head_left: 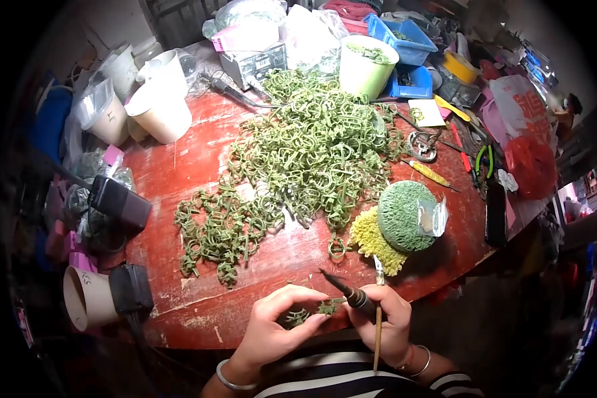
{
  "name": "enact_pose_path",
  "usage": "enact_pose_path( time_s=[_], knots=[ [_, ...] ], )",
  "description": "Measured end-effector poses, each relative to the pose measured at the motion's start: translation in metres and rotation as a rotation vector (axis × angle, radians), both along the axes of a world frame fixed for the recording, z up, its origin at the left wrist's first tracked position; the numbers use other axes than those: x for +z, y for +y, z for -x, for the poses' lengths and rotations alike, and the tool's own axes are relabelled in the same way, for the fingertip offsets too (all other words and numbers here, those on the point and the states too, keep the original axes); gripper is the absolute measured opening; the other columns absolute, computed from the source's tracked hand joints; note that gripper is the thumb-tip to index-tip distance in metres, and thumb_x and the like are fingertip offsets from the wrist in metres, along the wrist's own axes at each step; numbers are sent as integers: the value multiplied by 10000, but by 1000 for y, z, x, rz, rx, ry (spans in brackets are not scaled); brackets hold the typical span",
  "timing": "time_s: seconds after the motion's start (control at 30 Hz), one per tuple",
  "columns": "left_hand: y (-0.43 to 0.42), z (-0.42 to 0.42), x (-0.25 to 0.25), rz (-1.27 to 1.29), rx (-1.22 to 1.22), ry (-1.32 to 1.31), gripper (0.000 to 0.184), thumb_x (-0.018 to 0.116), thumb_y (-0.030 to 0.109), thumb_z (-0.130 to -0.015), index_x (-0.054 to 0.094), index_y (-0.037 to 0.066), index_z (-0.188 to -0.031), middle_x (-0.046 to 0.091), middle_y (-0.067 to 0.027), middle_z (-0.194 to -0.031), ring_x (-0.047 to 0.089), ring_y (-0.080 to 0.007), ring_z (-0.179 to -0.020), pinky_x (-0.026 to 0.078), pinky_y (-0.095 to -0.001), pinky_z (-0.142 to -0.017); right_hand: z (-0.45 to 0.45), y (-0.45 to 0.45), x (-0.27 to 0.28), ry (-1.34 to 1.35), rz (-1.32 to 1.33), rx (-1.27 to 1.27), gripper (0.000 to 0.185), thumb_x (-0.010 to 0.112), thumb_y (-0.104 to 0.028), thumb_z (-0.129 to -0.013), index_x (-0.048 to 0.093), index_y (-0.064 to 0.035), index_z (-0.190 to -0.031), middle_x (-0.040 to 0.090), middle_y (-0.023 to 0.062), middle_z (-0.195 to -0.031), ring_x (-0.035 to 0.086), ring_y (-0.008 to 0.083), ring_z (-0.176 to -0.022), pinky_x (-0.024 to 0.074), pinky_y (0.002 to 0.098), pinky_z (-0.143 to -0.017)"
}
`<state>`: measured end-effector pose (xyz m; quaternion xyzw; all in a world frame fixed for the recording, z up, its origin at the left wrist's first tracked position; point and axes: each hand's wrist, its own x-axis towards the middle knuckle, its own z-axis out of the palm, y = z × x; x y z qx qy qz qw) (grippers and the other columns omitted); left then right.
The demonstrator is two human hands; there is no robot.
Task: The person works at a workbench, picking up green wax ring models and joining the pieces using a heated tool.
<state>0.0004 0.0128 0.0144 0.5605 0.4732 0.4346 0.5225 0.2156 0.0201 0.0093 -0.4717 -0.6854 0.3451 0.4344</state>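
Observation:
My left hand (272,335) is closed around small green wax pieces; one green wax piece (329,307) sits at the thumb and fingertips, with more partly hidden in the palm. In my right hand (393,320) is a dark soldering-iron-like pen (359,300), its black tip pointing up and left above the green piece. The same hand also grips a slim tool (378,335) with a wooden shaft and a pale metal blade. Beyond both hands spreads a large heap of green wax rings (312,152), with a smaller cluster (212,232) at its left.
Right of the heap, a round green textured pad (406,215) rests partly over a yellow one (377,240). A yellow-handled pick (431,175) and green pliers (485,161) lie further right. White tubs (159,113), a black box (118,202) and a cream cup (86,298) line the left.

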Motion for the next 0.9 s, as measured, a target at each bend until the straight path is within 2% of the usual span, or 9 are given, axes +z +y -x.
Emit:
enact_pose_path(
  time_s=[0.03,0.13,0.17,0.37,0.43,0.47,0.5,0.6,0.9],
  knots=[
    [1,0,-2,-73,5,42,277,791,5,-824,721,4,-1092,726,-118,-1029,708,-213,-918,547,-317,-826,-1,2,4,-45,-100,-23,219,798,-143,-892,662,-10,-999,685,90,-838,652,171,-686,509,296,-626],
    [3,0,-2,-129,81,92,274,796,5,-811,722,9,-1074,723,-117,-1010,708,-224,-909,549,-325,-824,-31,-4,20,-151,-102,-15,248,810,-171,-884,687,-3,-1019,678,130,-852,676,243,-704,542,327,-639],
    [4,0,-1,-133,91,109,268,796,6,-813,722,12,-1070,719,-111,-991,703,-212,-893,549,-324,-814,-43,-8,23,-272,-137,-63,338,807,-284,-897,690,-2,-1043,682,138,-861,686,259,-715,553,348,-639],
    [8,-7,-1,-142,134,99,280,795,-12,-814,721,9,-1083,715,-103,-990,693,-183,-874,546,-304,-794,-91,-8,33,-820,-234,-252,251,797,-203,-876,675,-26,-1005,580,104,-754,589,315,-617,468,390,-538],
    [7,-9,0,-103,167,106,286,788,-32,-816,720,9,-1091,717,-100,-1006,693,-173,-880,547,-299,-802,-92,-8,33,-801,-243,-237,255,801,-203,-872,674,-25,-1005,588,105,-760,592,313,-621,469,386,-541],
    [8,-10,1,-130,171,108,283,773,-62,-815,711,8,-1082,694,-64,-976,649,-124,-857,513,-264,-789,-91,-6,32,-778,-255,-212,260,804,-203,-868,673,-24,-1004,596,105,-766,596,311,-624,470,382,-544],
    [8,-9,1,-131,174,110,282,773,-61,-816,711,8,-1082,695,-64,-977,648,-124,-857,512,-264,-789,-88,-6,29,-604,-245,-190,270,810,-216,-869,674,-23,-999,612,107,-778,604,304,-623,473,377,-542],
    [7,-6,-1,-133,185,118,283,774,-59,-816,713,8,-1083,696,-63,-979,646,-125,-859,511,-265,-790,-69,-5,19,-405,-217,-84,283,797,-267,-895,678,-27,-987,631,106,-765,628,283,-614,497,374,-544],
    [11,-6,-3,-163,196,127,289,782,-49,-805,718,9,-1081,703,-80,-998,656,-146,-870,521,-283,-799,-52,2,-3,-364,-198,54,319,798,-316,-892,671,-29,-949,590,67,-702,570,238,-536,460,339,-489]
  ],
)
